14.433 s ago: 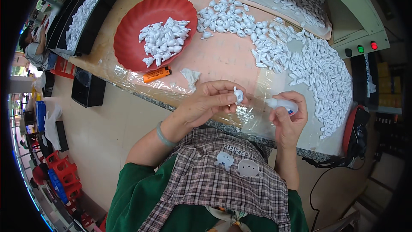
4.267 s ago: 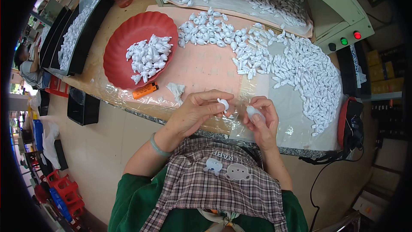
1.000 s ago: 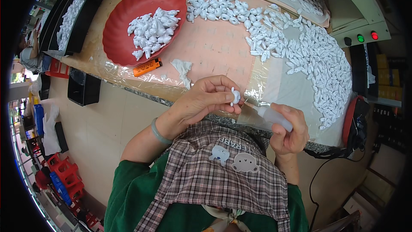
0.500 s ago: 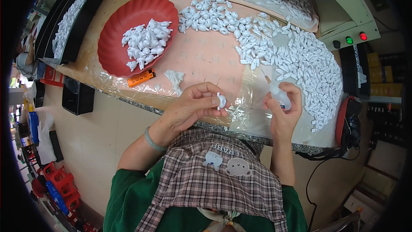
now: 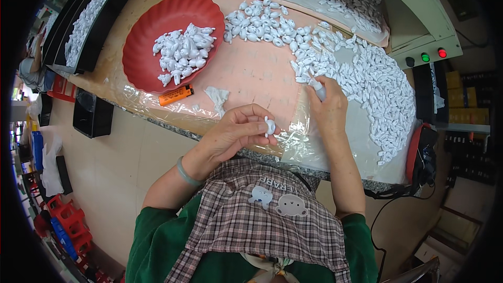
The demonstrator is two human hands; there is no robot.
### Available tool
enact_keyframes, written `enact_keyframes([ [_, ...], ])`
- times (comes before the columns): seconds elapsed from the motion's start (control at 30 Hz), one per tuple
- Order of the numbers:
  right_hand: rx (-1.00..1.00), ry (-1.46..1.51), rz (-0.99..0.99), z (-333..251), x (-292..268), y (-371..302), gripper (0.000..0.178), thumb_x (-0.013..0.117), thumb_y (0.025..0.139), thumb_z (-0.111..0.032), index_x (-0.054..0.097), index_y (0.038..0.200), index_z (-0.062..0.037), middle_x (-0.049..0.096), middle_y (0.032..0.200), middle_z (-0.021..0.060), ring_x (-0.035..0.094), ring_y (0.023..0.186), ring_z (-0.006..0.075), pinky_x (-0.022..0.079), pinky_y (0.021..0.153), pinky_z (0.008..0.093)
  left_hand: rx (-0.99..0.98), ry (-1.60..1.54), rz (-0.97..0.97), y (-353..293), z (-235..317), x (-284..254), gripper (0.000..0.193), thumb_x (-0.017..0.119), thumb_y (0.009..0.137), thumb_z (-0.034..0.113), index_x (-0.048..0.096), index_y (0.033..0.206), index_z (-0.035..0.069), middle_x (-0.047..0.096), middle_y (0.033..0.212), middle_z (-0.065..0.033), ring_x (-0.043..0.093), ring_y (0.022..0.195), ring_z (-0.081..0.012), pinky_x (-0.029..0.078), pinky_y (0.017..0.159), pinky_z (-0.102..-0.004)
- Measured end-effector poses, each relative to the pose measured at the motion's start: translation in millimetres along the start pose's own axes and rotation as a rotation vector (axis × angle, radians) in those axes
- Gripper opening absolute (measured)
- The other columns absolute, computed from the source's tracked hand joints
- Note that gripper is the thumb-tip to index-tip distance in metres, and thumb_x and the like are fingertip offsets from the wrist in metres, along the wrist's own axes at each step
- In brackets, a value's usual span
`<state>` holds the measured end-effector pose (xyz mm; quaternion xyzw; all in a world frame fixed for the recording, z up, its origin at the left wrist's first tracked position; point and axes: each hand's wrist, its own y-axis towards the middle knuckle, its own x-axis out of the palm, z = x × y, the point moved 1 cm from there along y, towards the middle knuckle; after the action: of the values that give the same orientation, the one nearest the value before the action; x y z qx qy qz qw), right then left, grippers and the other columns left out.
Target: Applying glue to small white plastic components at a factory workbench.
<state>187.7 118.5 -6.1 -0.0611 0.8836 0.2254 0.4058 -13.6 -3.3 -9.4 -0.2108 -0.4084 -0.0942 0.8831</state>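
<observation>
Between the thumb and fingers of my left hand (image 5: 246, 131) is a small white plastic figure part (image 5: 270, 126), held above the table's front edge. My right hand (image 5: 330, 102) is closed round a small squeeze bottle (image 5: 319, 90) with a needle-like tip, mostly covered by the fingers. That hand is at the near edge of a spread of narrow white pieces (image 5: 377, 91). Farther back lie rounder white pieces (image 5: 259, 21) in a loose heap. At the left, a red scalloped bowl (image 5: 141, 31) holds a pile of white assembled figures (image 5: 183, 52).
An orange cylinder (image 5: 176, 95) and a crumpled white tissue (image 5: 217, 98) lie near the bowl. Black trays of white pieces (image 5: 86, 26) stand far left. A pale green metal cabinet (image 5: 419, 10) with coloured buttons rises at the back right. A red-and-black pouch (image 5: 422, 152) sits at the right edge.
My right hand has moved forward and a little left with the squeeze bottle, to the edge of the narrow pieces. My left hand stays nearly in place, holding the white part.
</observation>
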Motion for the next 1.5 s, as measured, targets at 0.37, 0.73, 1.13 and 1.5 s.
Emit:
enact_keyframes([
  [0.37, -0.082, 0.061, -0.141, -6.6, -6.0, 0.4, 0.021, 0.069, 0.076, -0.006, 0.061, 0.094, 0.0001, 0.061, 0.088, 0.0141, 0.061, 0.081, 0.0339, 0.047, 0.073, 0.0377, 0.024, -0.026, 0.009, -4.2, 1.2, -3.3, 0.023, 0.059, 0.089, 0.006, 0.057, 0.111, -0.001, 0.065, 0.101, -0.0178, 0.067, 0.083, -0.0196, 0.056, 0.079, -0.0299],
  [0.73, 0.370, 0.801, -0.412, -38.2, -29.7, -35.5, 0.008, 0.065, 0.085, -0.003, 0.062, 0.092, -0.0022, 0.061, 0.076, 0.0018, 0.052, 0.056, 0.0045, 0.041, 0.050, 0.0178, 0.043, -0.023, 0.040, -3.4, -3.7, 2.5, 0.028, 0.059, 0.090, 0.007, 0.058, 0.116, -0.003, 0.065, 0.102, -0.0152, 0.067, 0.088, -0.0199, 0.056, 0.080, -0.0275],
  [1.13, 0.139, 0.711, -0.350, -49.0, -24.8, -58.9, 0.010, 0.071, 0.080, -0.001, 0.063, 0.086, 0.0009, 0.064, 0.076, 0.0046, 0.054, 0.058, 0.0059, 0.043, 0.052, 0.0197, 0.061, 0.260, 0.081, -1.7, -4.0, 15.4, 0.025, 0.064, 0.087, 0.005, 0.062, 0.111, -0.003, 0.067, 0.097, -0.0097, 0.066, 0.092, -0.0164, 0.055, 0.079, -0.0260],
  [1.5, -0.231, 0.707, -0.162, -53.3, -26.8, -75.9, 0.021, 0.076, 0.070, 0.006, 0.063, 0.085, -0.0012, 0.066, 0.075, 0.0108, 0.063, 0.066, 0.0182, 0.048, 0.057, 0.0258, 0.272, 0.582, -0.014, -12.3, 0.4, 27.3, 0.026, 0.073, 0.075, -0.003, 0.068, 0.100, -0.002, 0.063, 0.091, -0.0068, 0.063, 0.085, -0.0125, 0.053, 0.073, -0.0224],
])
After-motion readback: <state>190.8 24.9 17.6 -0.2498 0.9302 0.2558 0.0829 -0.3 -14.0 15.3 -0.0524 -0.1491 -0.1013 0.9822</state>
